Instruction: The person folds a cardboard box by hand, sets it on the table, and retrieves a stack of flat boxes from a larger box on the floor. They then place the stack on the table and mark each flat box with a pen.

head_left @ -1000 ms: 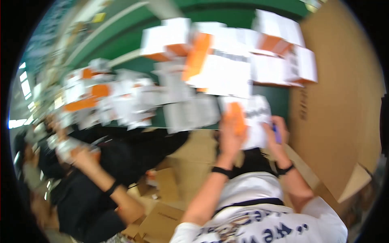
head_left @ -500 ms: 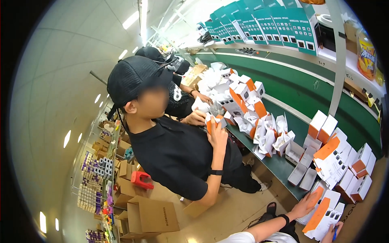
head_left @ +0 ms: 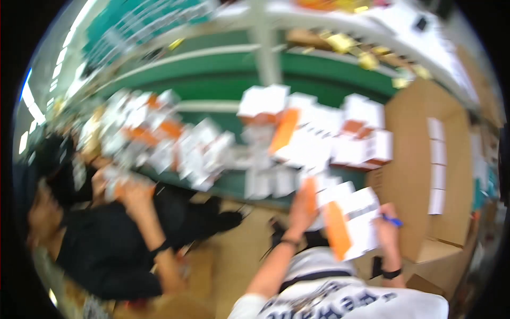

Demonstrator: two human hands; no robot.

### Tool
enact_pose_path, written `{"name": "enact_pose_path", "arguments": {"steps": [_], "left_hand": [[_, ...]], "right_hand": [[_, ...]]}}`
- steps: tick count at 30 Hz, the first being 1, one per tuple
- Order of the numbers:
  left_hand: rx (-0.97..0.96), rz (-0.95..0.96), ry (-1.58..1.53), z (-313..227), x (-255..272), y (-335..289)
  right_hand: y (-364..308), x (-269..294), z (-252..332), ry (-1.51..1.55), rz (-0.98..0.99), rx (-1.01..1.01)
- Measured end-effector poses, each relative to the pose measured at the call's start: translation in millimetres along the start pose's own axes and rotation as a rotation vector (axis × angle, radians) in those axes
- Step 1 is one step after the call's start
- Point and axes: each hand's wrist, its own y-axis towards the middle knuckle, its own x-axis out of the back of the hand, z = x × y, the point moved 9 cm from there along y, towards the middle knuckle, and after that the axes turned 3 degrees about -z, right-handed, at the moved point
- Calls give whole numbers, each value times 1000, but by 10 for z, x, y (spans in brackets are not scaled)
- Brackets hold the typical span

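Observation:
The view is blurred by motion. At lower centre, my left hand (head_left: pixel 302 210) lies with its fingers stretched out along an orange flap of a white carton. Just right of it, white-and-orange flat cartons (head_left: pixel 358 220) with dark printed pictures overlap in front of my body. At their right edge, my right hand (head_left: pixel 388 228) is closed around a slim blue pen-like tool (head_left: pixel 392 220); its exact kind is smeared. Beyond my hands, another white carton with an orange flap (head_left: pixel 287 130) leans among white boxes on the green table.
White boxes (head_left: pixel 264 103) stand at the table's back. Opened cartons and white packaging (head_left: pixel 204 151) heap up to the left. A co-worker in black (head_left: pixel 109 244) handles a small box at left. A large brown cardboard box (head_left: pixel 406 159) stands at right. A shelf runs above.
My view has swung right and down. My hands and the cartons now appear nearer the middle, the co-worker has shifted to the left edge, and the brown cardboard box at right has come into view.

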Motion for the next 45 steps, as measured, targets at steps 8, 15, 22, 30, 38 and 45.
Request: {"name": "enact_pose_path", "arguments": {"steps": [8,15,22,30,38,45], "left_hand": [[27,235,-44,514,-839,-371],[168,43,-58,7,-313,15],[157,60,-127,88,-380,-12],[153,93,-177,109,-422,-91],[164,98,-167,113,-435,-53],[179,90,-162,106,-411,-68]], "right_hand": [[858,-863,504,438,-161,152],[1010,-1054,-150,402,16,54],[483,-1445,-1094,326,256,-60],[344,-1591,-891,273,206,154],[362,-1624,-879,161,189,241],[334,-1617,-811,114,179,301]]}}
